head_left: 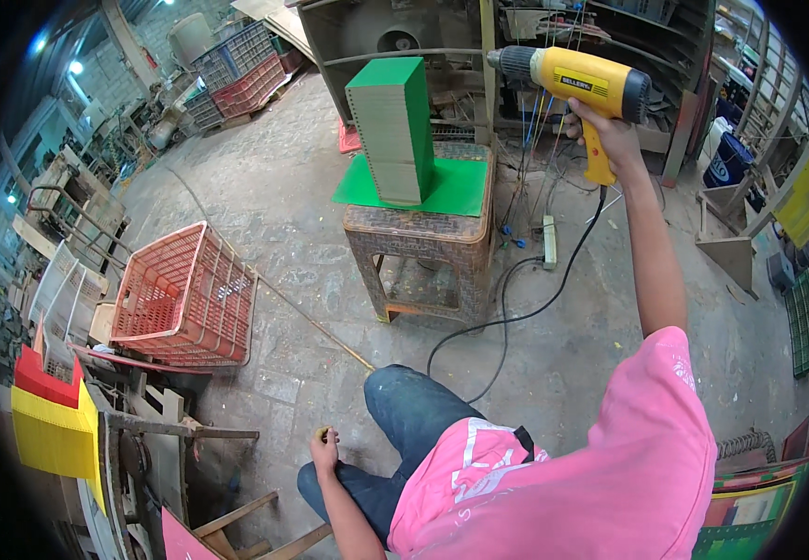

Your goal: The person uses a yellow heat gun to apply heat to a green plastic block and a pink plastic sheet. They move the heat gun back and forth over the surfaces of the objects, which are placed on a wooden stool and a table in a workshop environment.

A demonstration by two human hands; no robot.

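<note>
A yellow heat gun (pixel 582 79) with a black rear cap is raised in my right hand (pixel 613 140), fingers wrapped round its grip. Its dark nozzle points left, above and to the right of a tall block (pixel 386 140) with a green top and green side. The block's near face is pale, with a row of small marks along its edge. It stands upright on a green flat sheet (pixel 456 191) on a brown woven-look stool (pixel 418 224). By my left thigh, my left hand (pixel 325 450) has its fingers curled closed; whatever they may hold is too small to make out.
The gun's black cord (pixel 568 271) loops across the floor near a pale power strip (pixel 550 241). A red plastic crate (pixel 185 299) stands left, beside a thin pole (pixel 316 322) on the floor. Behind the stool are metal shelves (pixel 600 37). Yellow sheets (pixel 50 434) stand at lower left.
</note>
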